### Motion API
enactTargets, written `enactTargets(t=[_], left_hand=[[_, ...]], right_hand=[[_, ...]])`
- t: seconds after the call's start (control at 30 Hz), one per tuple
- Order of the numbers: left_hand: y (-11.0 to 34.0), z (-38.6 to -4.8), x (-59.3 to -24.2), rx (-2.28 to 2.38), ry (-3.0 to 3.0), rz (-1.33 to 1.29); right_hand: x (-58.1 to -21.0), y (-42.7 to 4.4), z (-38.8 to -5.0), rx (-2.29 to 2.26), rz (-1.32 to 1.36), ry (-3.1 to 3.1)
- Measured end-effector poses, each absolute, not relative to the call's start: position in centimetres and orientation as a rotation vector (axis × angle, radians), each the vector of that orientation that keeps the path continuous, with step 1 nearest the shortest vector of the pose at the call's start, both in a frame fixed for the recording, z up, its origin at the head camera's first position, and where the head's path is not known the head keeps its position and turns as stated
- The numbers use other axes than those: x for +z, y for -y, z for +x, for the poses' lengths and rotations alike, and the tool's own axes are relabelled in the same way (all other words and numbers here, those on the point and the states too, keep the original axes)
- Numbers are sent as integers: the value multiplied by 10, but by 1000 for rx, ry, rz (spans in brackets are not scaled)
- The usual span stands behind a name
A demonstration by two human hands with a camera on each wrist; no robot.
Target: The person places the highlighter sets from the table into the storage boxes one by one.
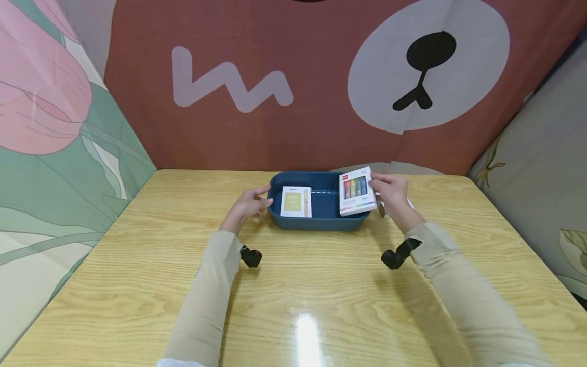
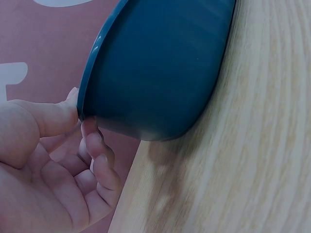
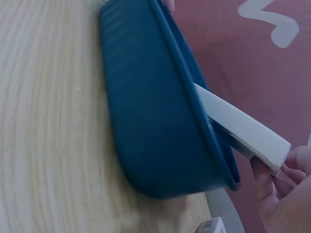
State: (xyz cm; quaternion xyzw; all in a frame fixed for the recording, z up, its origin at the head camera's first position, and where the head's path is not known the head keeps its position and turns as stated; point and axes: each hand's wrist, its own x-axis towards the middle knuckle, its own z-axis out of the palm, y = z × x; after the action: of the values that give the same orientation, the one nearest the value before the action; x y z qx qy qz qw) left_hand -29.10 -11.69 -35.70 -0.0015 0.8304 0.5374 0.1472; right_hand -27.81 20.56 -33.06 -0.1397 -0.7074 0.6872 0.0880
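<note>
A blue oval bin (image 1: pixel 316 224) stands near the table's back edge. The left hand (image 1: pixel 249 204) pinches its left rim between thumb and fingers; the left wrist view shows this hand (image 2: pixel 63 160) at the lip of the bin (image 2: pixel 155 73). A white box with coloured sticks in its window (image 1: pixel 356 191) is held by the right hand (image 1: pixel 392 196), tilted over the bin's right end. In the right wrist view one end of the box (image 3: pixel 248 128) reaches inside the rim. A white and yellow-green box (image 1: pixel 295 202) lies in the bin's left part.
A small white box (image 1: pixel 383 209), partly hidden by the right hand, sits on the wooden table (image 1: pixel 293 275) just right of the bin; its corner (image 3: pixel 211 226) shows in the right wrist view. Behind the table hangs a patterned cloth (image 1: pixel 312 132).
</note>
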Motion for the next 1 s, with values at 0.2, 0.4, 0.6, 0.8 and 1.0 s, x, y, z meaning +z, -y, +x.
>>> enactTargets(t=[0.2, 0.4, 0.6, 0.8, 1.0], left_hand=[[116, -290, -356, 1547, -2377, -31], [116, -291, -356, 1558, -2363, -43], [116, -291, -357, 1547, -2373, -39], [116, -291, -357, 1552, -2367, -61], [116, -291, -356, 1562, -2361, -59]], right_hand=[[-340, -197, -280, 1905, -344, 2233], [-346, -191, -282, 1680, -295, 2404], [-348, -187, -284, 1314, -138, 2552], [-350, -184, -286, 1038, -16, 2658], [-348, -179, -288, 862, 5, 2754]])
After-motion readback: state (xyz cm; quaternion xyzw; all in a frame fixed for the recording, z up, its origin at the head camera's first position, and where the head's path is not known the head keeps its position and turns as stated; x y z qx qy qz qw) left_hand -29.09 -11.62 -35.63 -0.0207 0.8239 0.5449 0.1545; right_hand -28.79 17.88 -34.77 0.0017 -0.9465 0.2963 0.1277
